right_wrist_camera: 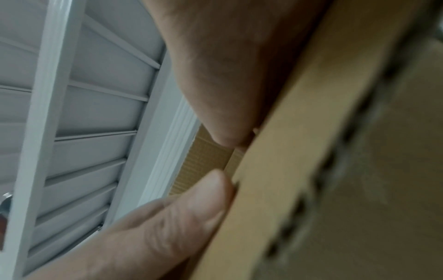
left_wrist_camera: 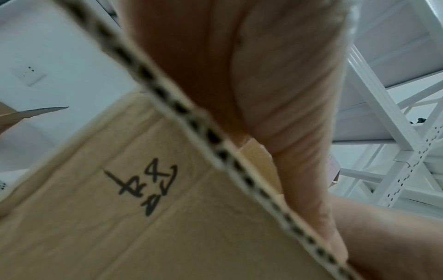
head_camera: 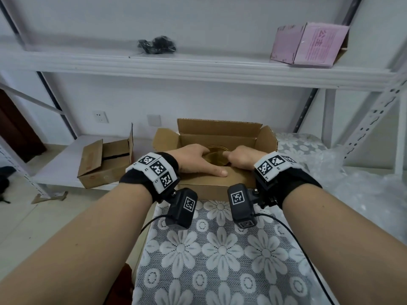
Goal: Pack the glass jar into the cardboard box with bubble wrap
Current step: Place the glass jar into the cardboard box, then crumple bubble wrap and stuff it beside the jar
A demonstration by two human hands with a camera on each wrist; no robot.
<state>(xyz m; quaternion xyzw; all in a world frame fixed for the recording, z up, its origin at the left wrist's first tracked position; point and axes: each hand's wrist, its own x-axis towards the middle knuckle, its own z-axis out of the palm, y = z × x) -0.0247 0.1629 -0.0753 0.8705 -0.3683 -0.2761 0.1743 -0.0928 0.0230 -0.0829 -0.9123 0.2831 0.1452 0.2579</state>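
Lace-covered table (head_camera: 220, 249), frame centre: box (head_camera: 211, 186) open, jar (head_camera: 217, 157) inside. Left hand (head_camera: 193, 159) and right hand (head_camera: 240, 158) gripped jar. Bubble wrap (head_camera: 352, 183) lay unused at right; risked unpadded glass cracking.

The cardboard box (head_camera: 220, 137) stands on the desk (head_camera: 220, 256), a jar (head_camera: 217, 154) inside it (mostly hidden by both hands). A second box (head_camera: 105, 162) lies left; bubble wrap (head_camera: 361, 190) right.
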